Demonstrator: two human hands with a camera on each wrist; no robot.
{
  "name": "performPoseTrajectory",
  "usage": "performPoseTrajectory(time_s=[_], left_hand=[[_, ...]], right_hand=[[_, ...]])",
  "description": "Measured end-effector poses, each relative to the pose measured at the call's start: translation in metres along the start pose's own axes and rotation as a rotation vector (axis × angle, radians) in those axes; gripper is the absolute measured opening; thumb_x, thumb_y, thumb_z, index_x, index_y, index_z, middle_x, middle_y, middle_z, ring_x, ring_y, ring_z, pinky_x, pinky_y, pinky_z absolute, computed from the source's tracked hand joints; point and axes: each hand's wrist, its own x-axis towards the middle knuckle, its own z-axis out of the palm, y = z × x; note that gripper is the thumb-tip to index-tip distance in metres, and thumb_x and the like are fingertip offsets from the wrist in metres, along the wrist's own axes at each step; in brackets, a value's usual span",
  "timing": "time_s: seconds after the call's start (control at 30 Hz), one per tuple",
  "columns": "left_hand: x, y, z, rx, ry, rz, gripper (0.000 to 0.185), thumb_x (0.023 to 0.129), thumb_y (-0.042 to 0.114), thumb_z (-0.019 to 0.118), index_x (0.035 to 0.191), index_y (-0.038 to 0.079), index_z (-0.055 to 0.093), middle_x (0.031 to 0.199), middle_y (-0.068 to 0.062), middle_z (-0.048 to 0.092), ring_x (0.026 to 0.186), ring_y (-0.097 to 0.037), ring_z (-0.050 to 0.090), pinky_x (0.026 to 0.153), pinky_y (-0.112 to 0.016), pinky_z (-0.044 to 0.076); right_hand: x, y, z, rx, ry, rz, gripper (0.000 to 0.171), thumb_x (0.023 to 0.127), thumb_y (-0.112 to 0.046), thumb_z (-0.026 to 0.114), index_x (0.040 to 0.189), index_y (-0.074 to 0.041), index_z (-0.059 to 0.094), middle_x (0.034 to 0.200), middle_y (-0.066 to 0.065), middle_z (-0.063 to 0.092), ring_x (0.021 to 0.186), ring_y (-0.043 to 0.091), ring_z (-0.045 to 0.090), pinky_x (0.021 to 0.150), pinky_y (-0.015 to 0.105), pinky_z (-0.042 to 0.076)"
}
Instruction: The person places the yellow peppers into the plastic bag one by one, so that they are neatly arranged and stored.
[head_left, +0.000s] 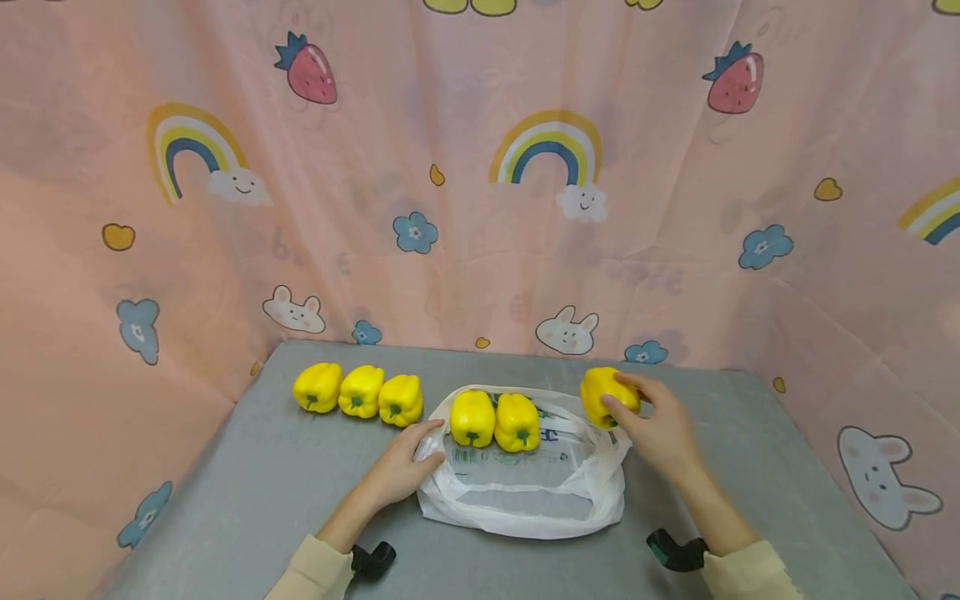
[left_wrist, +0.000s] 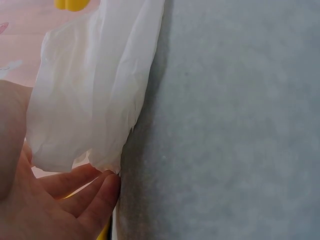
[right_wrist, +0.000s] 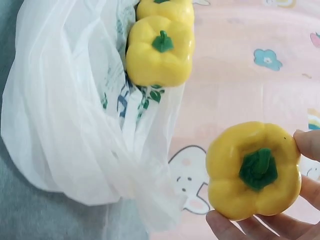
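A white plastic bag (head_left: 525, 523) lies on the table with its mouth spread open. Two yellow bell peppers (head_left: 517, 423) with green stems sit side by side in its mouth, toward the back. At the bag's left edge, my left hand (head_left: 401, 467) holds the plastic between thumb and fingers; in the left wrist view, white folds (left_wrist: 95, 90) partly cover the fingers. Above the bag's right side, my right hand (head_left: 663, 429) grips another yellow bell pepper (right_wrist: 254, 170), its stem facing the right wrist camera. Fingertips wrap its side and underside.
Three more yellow bell peppers (head_left: 362, 392) stand in a row on the grey table (head_left: 300, 467), left of the bag. A pink patterned curtain (head_left: 465, 275) hangs behind the table and on both sides. Dark wrist-worn devices (head_left: 675, 551) show near each sleeve.
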Motion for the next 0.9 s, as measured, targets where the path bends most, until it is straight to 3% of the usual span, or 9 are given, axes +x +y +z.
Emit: performPoseTrajectory(time_s=[0.43, 0.9], left_hand=[[0.001, -0.002, 0.0, 0.012, -0.006, 0.004, 0.053, 0.099, 0.025, 0.065, 0.149, 0.012, 0.051, 0.151, -0.017, 0.047, 0.141, -0.039, 0.04, 0.113, -0.063, 0.031], [0.001, -0.003, 0.001, 0.015, -0.008, 0.002, 0.054, 0.099, 0.024, 0.066, 0.149, 0.013, 0.051, 0.151, -0.017, 0.047, 0.141, -0.039, 0.04, 0.113, -0.064, 0.031]], right_hand=[[0.004, -0.005, 0.029, 0.033, -0.005, -0.026, 0.054, 0.098, -0.031, 0.069, 0.139, 0.002, 0.057, 0.134, 0.024, 0.056, 0.122, 0.041, 0.052, 0.102, 0.058, 0.047], [0.004, -0.001, 0.053, 0.011, -0.05, 0.014, 0.053, 0.099, -0.031, 0.068, 0.14, 0.0, 0.057, 0.135, 0.024, 0.056, 0.121, 0.04, 0.055, 0.099, 0.054, 0.051]])
